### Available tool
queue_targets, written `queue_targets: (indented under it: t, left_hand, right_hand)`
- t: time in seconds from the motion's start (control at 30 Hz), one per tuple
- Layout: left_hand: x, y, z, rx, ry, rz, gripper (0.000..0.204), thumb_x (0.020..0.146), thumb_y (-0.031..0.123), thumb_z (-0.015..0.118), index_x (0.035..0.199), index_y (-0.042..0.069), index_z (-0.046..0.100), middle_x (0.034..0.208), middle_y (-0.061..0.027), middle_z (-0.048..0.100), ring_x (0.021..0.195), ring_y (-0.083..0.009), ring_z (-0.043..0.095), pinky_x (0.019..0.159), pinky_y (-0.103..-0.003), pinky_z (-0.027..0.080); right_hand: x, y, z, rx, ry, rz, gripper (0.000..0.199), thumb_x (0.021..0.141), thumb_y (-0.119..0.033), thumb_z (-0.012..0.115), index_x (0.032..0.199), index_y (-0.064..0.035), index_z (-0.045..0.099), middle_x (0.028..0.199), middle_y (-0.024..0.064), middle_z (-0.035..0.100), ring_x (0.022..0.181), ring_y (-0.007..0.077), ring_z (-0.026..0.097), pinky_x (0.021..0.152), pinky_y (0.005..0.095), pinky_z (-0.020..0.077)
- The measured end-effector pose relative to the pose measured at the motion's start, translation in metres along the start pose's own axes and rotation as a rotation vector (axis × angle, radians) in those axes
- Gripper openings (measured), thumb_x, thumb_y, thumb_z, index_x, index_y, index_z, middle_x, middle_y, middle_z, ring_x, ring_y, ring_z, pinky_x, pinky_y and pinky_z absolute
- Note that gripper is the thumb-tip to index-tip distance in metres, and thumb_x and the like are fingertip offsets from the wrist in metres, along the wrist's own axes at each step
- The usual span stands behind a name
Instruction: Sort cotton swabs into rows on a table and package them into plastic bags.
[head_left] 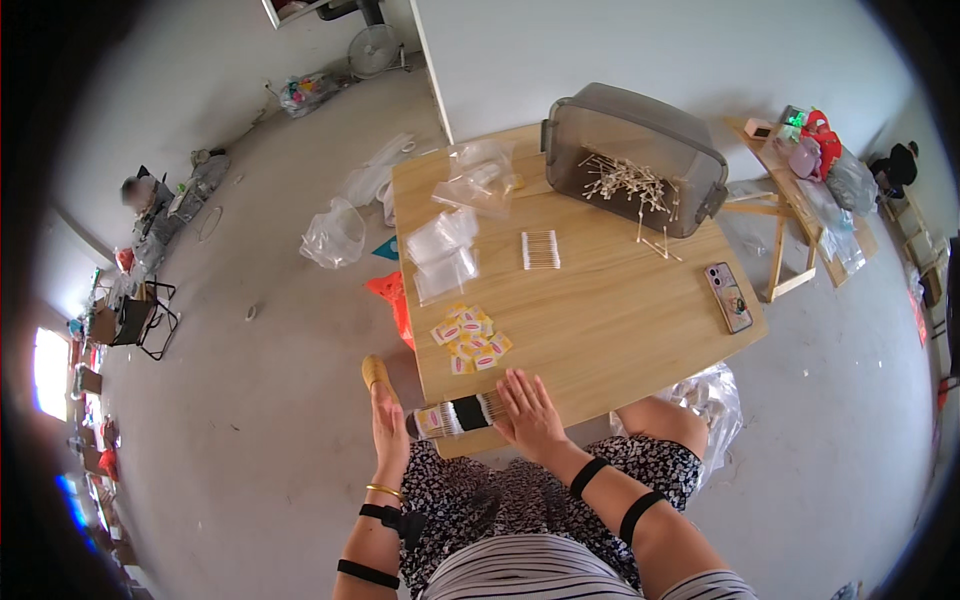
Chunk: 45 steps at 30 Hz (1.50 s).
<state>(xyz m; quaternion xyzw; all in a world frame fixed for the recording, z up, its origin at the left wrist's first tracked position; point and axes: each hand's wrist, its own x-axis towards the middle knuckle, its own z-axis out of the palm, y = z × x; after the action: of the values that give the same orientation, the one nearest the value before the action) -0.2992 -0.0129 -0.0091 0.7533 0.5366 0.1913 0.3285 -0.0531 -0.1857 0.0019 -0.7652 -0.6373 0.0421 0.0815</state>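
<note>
A bundle of cotton swabs lies at the table's near left edge, with a black band across it and a small printed card at its left end. My left hand is upright beside that left end, fingers stretched out. Flat over the right end rests my right hand, its fingers straight and slightly apart; it hides part of the bundle. Just beyond are scattered yellow-and-white cards. A neat row of cotton swabs sits farther back on the wooden table.
Clear plastic bags lie on the table's left side. A grey translucent bin, tipped toward me, holds many loose cotton swabs, several spilling out. A phone is near the right edge. A side table with bags stands far right.
</note>
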Motion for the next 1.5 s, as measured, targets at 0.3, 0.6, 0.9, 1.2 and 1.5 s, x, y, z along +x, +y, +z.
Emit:
queue_targets:
  t: [0.3, 0.6, 0.9, 1.2, 1.5]
  left_hand:
    - [0.002, -0.017, 0.052, -0.221, 0.128, -0.342, 0.059, 0.099, 0.052, 0.051, 0.089, -0.005, 0.062, 0.076, -0.0158, 0.062, 0.077, -0.0240, 0.062, 0.070, -0.037, 0.046]
    - [0.005, -0.014, 0.072, -0.555, 0.073, -0.432, 0.050, 0.102, 0.042, 0.054, 0.084, -0.003, 0.063, 0.067, -0.0013, 0.058, 0.060, -0.0136, 0.053, 0.058, -0.032, 0.043]
    - [0.002, -0.003, 0.070, -0.487, 0.168, -0.279, 0.056, 0.102, 0.044, 0.051, 0.077, -0.005, 0.060, 0.066, -0.0054, 0.058, 0.063, -0.0137, 0.051, 0.059, -0.034, 0.043]
    - [0.001, -0.006, 0.046, -0.203, 0.126, -0.172, 0.060, 0.104, 0.047, 0.043, 0.082, -0.006, 0.061, 0.073, -0.0236, 0.062, 0.068, -0.0383, 0.060, 0.066, -0.045, 0.046]
    - [0.003, -0.001, 0.054, -0.206, 0.155, -0.025, 0.058, 0.105, 0.046, 0.042, 0.081, -0.004, 0.059, 0.073, -0.0258, 0.059, 0.071, -0.0442, 0.058, 0.066, -0.046, 0.045]
  right_hand:
    - [0.008, -0.044, 0.008, 0.035, 0.086, 0.023, 0.071, 0.097, -0.045, 0.047, 0.155, -0.0081, 0.029, 0.163, 0.0111, 0.024, 0.152, 0.0263, 0.017, 0.124, 0.0496, 0.0113]
    - [0.004, -0.041, 0.008, 0.019, 0.059, 0.048, 0.071, 0.097, -0.046, 0.050, 0.156, -0.0129, 0.028, 0.164, 0.0069, 0.022, 0.152, 0.0282, 0.016, 0.123, 0.0522, 0.0108]
    - [0.022, -0.076, 0.014, 0.116, 0.019, 0.046, 0.090, 0.094, -0.062, 0.047, 0.155, -0.0015, 0.022, 0.163, 0.0155, 0.020, 0.153, 0.0304, 0.014, 0.123, 0.0527, 0.0090]
    - [0.007, -0.040, 0.003, 0.005, -0.043, 0.053, 0.094, 0.094, -0.063, 0.046, 0.156, 0.0019, 0.018, 0.164, 0.0155, 0.017, 0.153, 0.0278, 0.011, 0.124, 0.0485, 0.0074]
    - [0.017, -0.057, 0.005, 0.025, -0.066, 0.041, 0.096, 0.092, -0.061, 0.051, 0.154, 0.0058, 0.019, 0.164, 0.0192, 0.015, 0.153, 0.0302, 0.012, 0.124, 0.0481, 0.0091]
